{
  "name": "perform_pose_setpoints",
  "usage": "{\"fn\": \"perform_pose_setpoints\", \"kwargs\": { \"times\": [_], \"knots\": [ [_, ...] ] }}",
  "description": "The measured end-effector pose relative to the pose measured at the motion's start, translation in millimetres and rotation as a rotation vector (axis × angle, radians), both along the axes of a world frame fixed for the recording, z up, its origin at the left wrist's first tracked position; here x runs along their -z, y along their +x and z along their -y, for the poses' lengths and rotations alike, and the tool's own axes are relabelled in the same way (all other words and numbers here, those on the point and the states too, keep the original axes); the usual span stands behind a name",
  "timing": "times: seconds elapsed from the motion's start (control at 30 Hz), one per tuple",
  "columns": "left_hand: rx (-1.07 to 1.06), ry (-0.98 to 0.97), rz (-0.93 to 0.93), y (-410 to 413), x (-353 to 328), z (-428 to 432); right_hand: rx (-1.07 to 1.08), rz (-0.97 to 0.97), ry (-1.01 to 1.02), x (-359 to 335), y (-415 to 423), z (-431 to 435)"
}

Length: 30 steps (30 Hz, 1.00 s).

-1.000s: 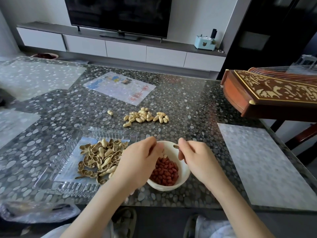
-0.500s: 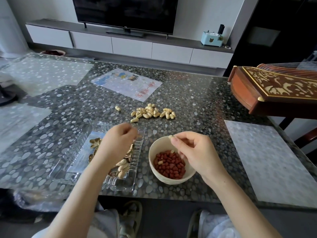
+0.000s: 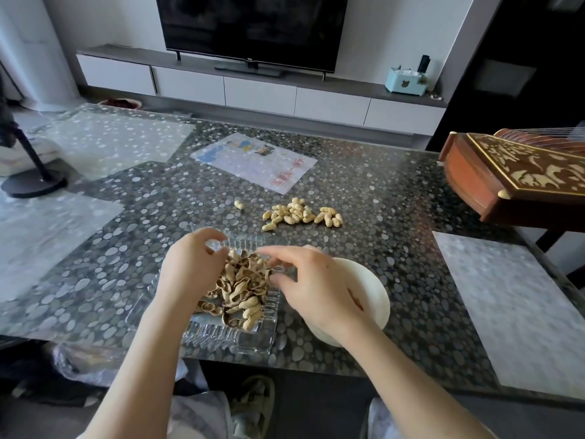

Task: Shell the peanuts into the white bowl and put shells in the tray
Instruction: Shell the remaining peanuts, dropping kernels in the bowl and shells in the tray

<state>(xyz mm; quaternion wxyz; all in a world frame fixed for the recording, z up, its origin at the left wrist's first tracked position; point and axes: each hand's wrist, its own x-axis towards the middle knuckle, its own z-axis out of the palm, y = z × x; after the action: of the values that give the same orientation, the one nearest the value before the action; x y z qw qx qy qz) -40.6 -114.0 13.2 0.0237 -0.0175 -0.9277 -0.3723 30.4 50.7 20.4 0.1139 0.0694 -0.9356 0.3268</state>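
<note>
A clear plastic tray [image 3: 228, 339] near the table's front edge holds a pile of empty peanut shells [image 3: 245, 285]. My left hand [image 3: 192, 268] hovers over the tray's left half, fingers loosely curled with nothing visible in them. My right hand [image 3: 311, 288] reaches left over the tray's right rim, its fingers spread and motion-blurred above the shells, holding nothing I can see. The white bowl [image 3: 375, 296] stands right of the tray, mostly hidden under my right hand, its contents out of sight. Unshelled peanuts [image 3: 300, 213] lie in a heap farther back, with one stray peanut [image 3: 238, 204] to their left.
A carved wooden zither [image 3: 522, 182] juts in over the table's right side. A printed sheet [image 3: 253, 161] lies beyond the peanuts and a pale mat [image 3: 512, 312] lies at the right. A black lamp base [image 3: 31, 185] stands far left.
My right hand has moved left from above the bowl to over the tray. My left hand stays over the tray. The camera has moved closer and tilted.
</note>
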Motion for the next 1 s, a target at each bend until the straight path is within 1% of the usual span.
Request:
{"fn": "perform_pose_setpoints", "kwargs": {
  "times": [0.07, 0.13, 0.2, 0.27, 0.37, 0.43, 0.57, 0.8, 0.93, 1.0],
  "knots": [
    [-0.037, 0.021, -0.025, -2, -1, 2, 0.133, -0.013, -0.011, -1, -16, -11],
    [-0.076, 0.058, -0.046, -4, -2, 3, 0.336, 0.017, 0.073, 0, -45, -31],
    [-0.1, 0.089, -0.065, -5, -3, 2, 0.482, 0.151, 0.177, 2, -78, -55],
    [-0.105, 0.107, -0.086, -5, -4, 1, 0.588, 0.297, 0.23, 5, -105, -78],
    [-0.098, 0.125, -0.11, -7, -6, -2, 0.699, 0.422, 0.202, 12, -132, -105],
    [-0.093, 0.136, -0.122, -9, -7, -4, 0.728, 0.466, 0.162, 19, -144, -113],
    [-0.09, 0.16, -0.144, -13, -7, -8, 0.713, 0.52, 0.155, 35, -158, -116],
    [-0.073, 0.161, -0.168, -14, -5, -16, 0.764, 0.441, 0.005, 43, -162, -118],
    [-0.049, 0.15, -0.164, -11, -6, -23, 0.753, 0.403, -0.084, 47, -158, -125],
    [-0.024, 0.147, -0.152, -8, -6, -27, 0.727, 0.346, -0.093, 46, -152, -126]
  ]
}}
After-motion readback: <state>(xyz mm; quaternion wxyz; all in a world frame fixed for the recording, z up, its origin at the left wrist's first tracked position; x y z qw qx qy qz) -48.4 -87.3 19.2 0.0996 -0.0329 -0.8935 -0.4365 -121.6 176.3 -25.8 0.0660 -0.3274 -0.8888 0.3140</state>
